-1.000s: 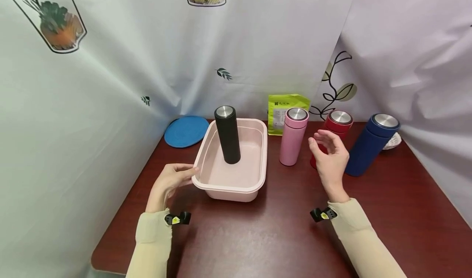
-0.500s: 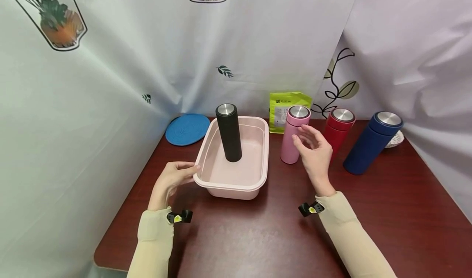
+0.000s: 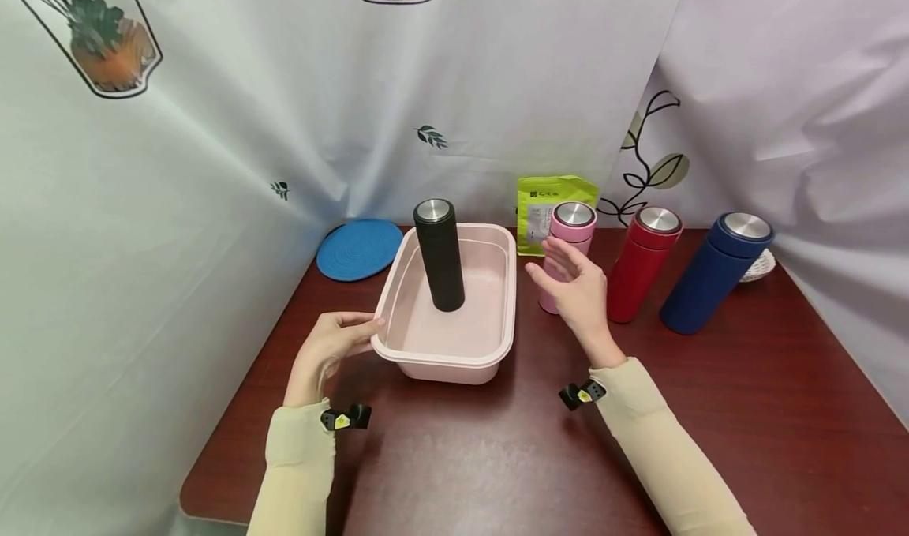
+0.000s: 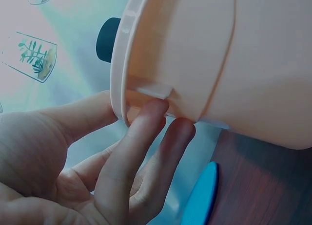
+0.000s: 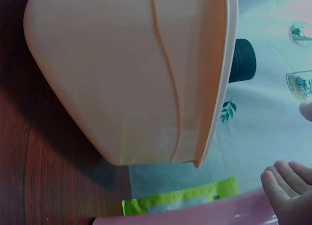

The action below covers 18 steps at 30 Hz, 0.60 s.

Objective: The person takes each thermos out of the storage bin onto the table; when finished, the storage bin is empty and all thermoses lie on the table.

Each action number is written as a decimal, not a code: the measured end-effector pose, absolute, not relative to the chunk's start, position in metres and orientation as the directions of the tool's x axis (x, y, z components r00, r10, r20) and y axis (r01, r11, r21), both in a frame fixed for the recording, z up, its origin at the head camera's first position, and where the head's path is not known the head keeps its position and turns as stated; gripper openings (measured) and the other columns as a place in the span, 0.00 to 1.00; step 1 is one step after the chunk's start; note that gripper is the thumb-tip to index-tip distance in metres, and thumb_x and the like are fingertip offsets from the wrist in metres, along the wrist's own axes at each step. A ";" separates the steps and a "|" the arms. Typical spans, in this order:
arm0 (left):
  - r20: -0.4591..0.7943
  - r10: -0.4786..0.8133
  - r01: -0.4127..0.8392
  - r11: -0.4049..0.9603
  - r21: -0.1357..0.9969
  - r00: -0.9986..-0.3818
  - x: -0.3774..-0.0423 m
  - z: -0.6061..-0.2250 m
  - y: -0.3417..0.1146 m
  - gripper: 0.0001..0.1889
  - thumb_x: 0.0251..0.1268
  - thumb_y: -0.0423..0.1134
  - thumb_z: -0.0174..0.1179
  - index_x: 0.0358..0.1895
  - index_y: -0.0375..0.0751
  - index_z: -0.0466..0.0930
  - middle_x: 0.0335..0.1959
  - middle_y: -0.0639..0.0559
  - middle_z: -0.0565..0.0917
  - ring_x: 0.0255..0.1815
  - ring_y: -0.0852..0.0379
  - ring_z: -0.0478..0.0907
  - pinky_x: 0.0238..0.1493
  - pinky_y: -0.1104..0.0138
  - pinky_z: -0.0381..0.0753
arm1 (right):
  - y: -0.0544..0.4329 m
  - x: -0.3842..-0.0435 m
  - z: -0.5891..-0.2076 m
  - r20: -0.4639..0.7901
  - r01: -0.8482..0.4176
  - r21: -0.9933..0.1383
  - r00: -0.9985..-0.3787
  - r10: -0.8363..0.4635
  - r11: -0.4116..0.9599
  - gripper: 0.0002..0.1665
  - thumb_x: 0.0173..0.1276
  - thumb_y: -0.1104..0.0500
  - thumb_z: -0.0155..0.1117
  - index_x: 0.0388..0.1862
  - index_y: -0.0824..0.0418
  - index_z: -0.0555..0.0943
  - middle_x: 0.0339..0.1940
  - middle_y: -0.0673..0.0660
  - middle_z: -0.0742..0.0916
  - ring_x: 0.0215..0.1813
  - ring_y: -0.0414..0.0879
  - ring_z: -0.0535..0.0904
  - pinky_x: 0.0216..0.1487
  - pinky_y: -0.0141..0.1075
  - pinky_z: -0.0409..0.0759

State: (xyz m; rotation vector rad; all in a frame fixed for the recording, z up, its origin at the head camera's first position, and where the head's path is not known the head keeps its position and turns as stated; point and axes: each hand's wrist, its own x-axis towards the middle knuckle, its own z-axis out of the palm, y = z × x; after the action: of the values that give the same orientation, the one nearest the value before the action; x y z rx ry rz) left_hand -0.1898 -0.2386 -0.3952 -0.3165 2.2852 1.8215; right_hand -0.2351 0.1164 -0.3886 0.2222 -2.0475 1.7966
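Observation:
A pale pink plastic basin sits on the table with a black thermos standing upright inside it. My left hand pinches the basin's left rim; in the left wrist view its thumb is at the rim and the fingers curl under it. My right hand hovers in front of a pink thermos, thumb and fingers apart, holding nothing. It covers part of that thermos in the head view. In the right wrist view, the right fingertips are right at the pink thermos's upper end.
Right of the pink thermos stand a red thermos and a blue thermos. Behind the blue one is a small white woven basket. A green pouch leans at the back, and a blue round mat lies behind the basin's left side.
My right hand has moved left, from in front of the red thermos to in front of the pink one, its thumb and fingers spreading slightly. The left hand stays at the basin's rim.

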 end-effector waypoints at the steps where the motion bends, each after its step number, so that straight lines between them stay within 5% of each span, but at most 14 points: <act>1: -0.288 -0.042 -0.291 0.216 0.932 -0.957 -0.190 -0.395 -0.238 0.28 0.63 0.38 0.66 0.61 0.24 0.73 0.56 0.32 0.78 0.38 0.58 0.85 0.52 0.55 0.84 | 0.115 -0.236 -0.388 0.394 -0.373 -0.914 -0.911 0.125 0.162 0.32 0.57 0.64 0.75 0.62 0.64 0.78 0.59 0.64 0.83 0.61 0.55 0.80 0.64 0.44 0.77; 18: -0.274 -0.064 -0.281 0.221 0.934 -0.960 -0.189 -0.395 -0.237 0.26 0.62 0.37 0.67 0.59 0.24 0.76 0.56 0.30 0.79 0.38 0.57 0.86 0.48 0.59 0.86 | 0.081 -0.264 -0.389 0.325 -0.329 -0.896 -0.944 -0.065 0.299 0.43 0.55 0.55 0.78 0.68 0.64 0.73 0.65 0.60 0.80 0.67 0.51 0.75 0.67 0.39 0.74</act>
State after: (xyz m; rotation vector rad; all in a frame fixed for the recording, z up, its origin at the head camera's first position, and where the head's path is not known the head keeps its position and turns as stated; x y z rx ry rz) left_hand -0.1886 -0.2372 -0.3950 -0.3302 2.3102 1.8280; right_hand -0.2641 0.0811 -0.3888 0.3617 -2.3395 1.6981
